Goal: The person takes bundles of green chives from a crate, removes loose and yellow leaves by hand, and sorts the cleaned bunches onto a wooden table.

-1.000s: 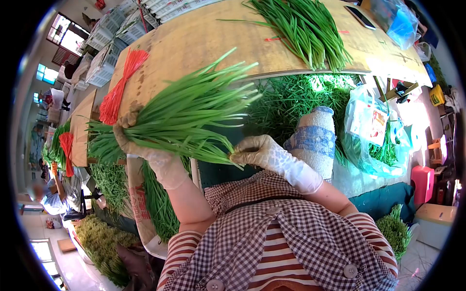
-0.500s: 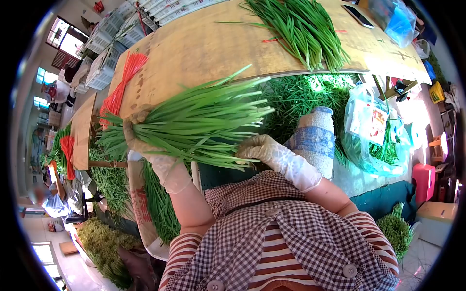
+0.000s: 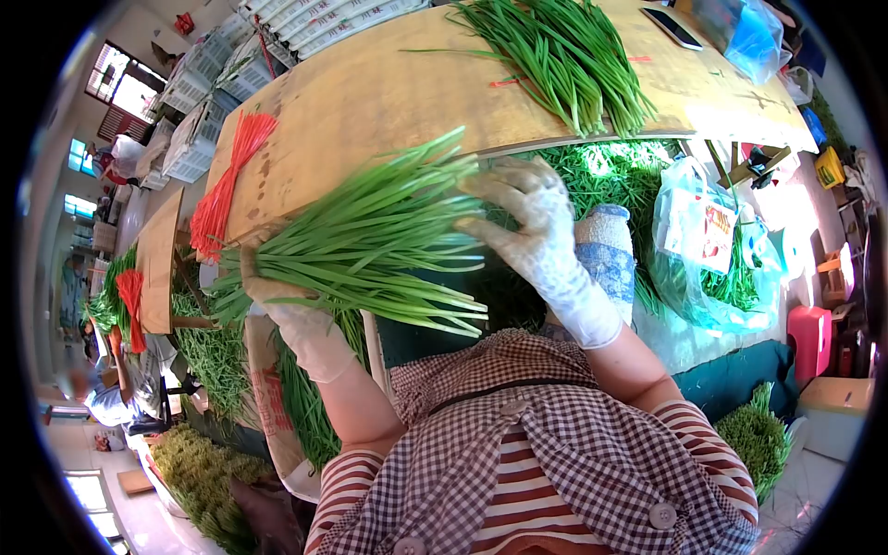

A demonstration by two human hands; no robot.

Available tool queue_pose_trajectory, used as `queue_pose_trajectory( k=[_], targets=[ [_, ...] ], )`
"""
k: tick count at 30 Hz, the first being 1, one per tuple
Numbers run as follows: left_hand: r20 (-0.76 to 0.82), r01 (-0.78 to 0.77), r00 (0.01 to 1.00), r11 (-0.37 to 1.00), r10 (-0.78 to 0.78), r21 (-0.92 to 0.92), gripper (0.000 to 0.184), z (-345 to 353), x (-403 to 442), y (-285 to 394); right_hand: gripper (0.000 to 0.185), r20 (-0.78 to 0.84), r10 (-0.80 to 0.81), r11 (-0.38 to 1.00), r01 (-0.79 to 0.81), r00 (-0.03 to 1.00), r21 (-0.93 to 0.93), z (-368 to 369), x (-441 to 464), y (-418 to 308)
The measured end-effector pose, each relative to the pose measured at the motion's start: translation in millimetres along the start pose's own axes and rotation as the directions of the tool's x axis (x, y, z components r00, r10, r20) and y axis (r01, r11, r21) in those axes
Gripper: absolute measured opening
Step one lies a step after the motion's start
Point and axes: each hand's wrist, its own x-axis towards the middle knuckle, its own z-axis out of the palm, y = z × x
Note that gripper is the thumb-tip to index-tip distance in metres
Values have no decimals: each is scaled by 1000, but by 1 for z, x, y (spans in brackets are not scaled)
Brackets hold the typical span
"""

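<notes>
A thick bunch of long green garlic chives [image 3: 370, 236] lies across in front of me, its pale stem ends pointing right. My left hand [image 3: 268, 277], in a dirty white glove, is wrapped around the leafy left end of the bunch. My right hand [image 3: 532, 217], gloved too, is raised beside the pale ends with fingers spread; the upper fingertips are at or very near the stem tips. Red ties [image 3: 231, 180] lie on the wooden table just beyond my left hand. Another pile of chives [image 3: 564, 69] rests on the far part of the table.
A phone [image 3: 672, 28] and a blue plastic bag [image 3: 745, 42] are at the table's far right. Loose greens and a clear bag [image 3: 708, 250] sit below its edge. A crate of chives [image 3: 305, 398] stands at lower left. Another person [image 3: 116, 388] is at far left.
My right hand has moved from under the stem ends up and right, its fingers spreading. The bunch has shifted slightly left, still held in my left hand.
</notes>
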Motion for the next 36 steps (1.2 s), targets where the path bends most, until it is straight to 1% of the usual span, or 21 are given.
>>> queue_pose_trajectory(
  k=[1, 2, 6, 8, 9, 11, 12, 14, 15, 17, 18, 19, 21, 23, 24, 26, 27, 32, 33, 35, 36],
  targets=[
    [4, 31, 1000, 999, -31, -16, 28, 6, -5, -3, 38, 67, 26, 997, -31, 997, 69, 11, -4, 7],
    [-55, 12, 999, 988, -4, 151, 28, 17, -13, -7, 37, 114, 58, 995, -66, 992, 72, 20, -9, 11],
    [109, 67, 992, 998, -68, 18, 22, 11, -14, -3, 30, 223, 111, 964, -159, 968, 215, 32, -18, 16],
    [188, 35, 982, 999, -33, -10, 23, 6, -8, -5, 25, 207, 32, 999, -29, 978, -17, 25, -18, 13],
    [122, 9, 992, 999, -14, 39, 23, 4, -9, -3, 23, 207, -7, 990, 35, 978, -133, 19, -20, 12],
    [-3, -32, 999, 990, 33, 139, 23, 18, -15, 0, 12, 226, 47, 969, 11, 973, -248, 8, -30, 24],
    [-2, -21, 1000, 995, 22, 102, 24, 15, -12, 4, 9, 113, 30, 975, -4, 993, -224, 5, -38, 41],
    [-5, -5, 1000, 1000, 5, 24, 26, 1, -2, 15, 2, 156, 313, 860, -210, 937, -465, -16, -54, 77],
    [-19, -13, 1000, 1000, 13, 29, 25, -1, -2, 16, 9, 216, 416, 802, -244, 883, -544, -28, -67, 94],
    [-41, -22, 999, 999, 23, 41, 24, -2, -1, 17, 22, 310, 585, 804, -487, 749, -340, -39, -51, 76],
    [-42, -20, 999, 997, 23, 69, 23, -1, -1, 14, 27, 396, 566, 802, -595, 723, -60, -38, -39, 57],
    [-43, -15, 999, 995, 20, 100, 23, 0, -3, 8, 32, 474, 525, 709, -671, 707, 216, -30, -28, 35],
    [-3, 26, 1000, 997, -26, 67, 23, 7, -9, -3, 29, 573, 482, 631, -716, 662, 297, -10, -25, 22],
    [82, 101, 992, 994, -97, -49, 23, 18, -18, -8, 28, 749, 498, 257, -900, 436, 353, -2, -12, 6],
    [27, 68, 997, 997, -67, -36, 23, 24, -19, -10, 28, 769, 437, 198, -883, 467, 425, -8, -4, -1],
    [-89, 0, 996, 1000, -1, -5, 24, 30, -19, -11, 28, 801, 404, 140, -895, 442, 423, -11, 0, -6],
    [-46, 3, 999, 1000, -4, -12, 24, 25, -17, -10, 29, 817, 388, 109, -901, 427, 420, -11, 0, -8],
    [81, 37, 996, 995, -30, -97, 25, 9, -11, -9, 31, 820, 407, 179, -915, 402, 360, -7, -12, 0],
    [29, 59, 998, 994, -56, -93, 25, 10, -13, -7, 34, 815, 424, 191, -919, 395, 346, -15, -14, 6],
    [-74, 103, 991, 991, -109, -89, 25, 19, -19, -3, 32, 501, 549, 498, -743, 669, 447, -19, -19, 12],
    [-45, 110, 992, 990, -114, -85, 24, 22, -20, -4, 33, 281, 529, 704, -599, 801, 381, -29, -22, 13]
  ],
)
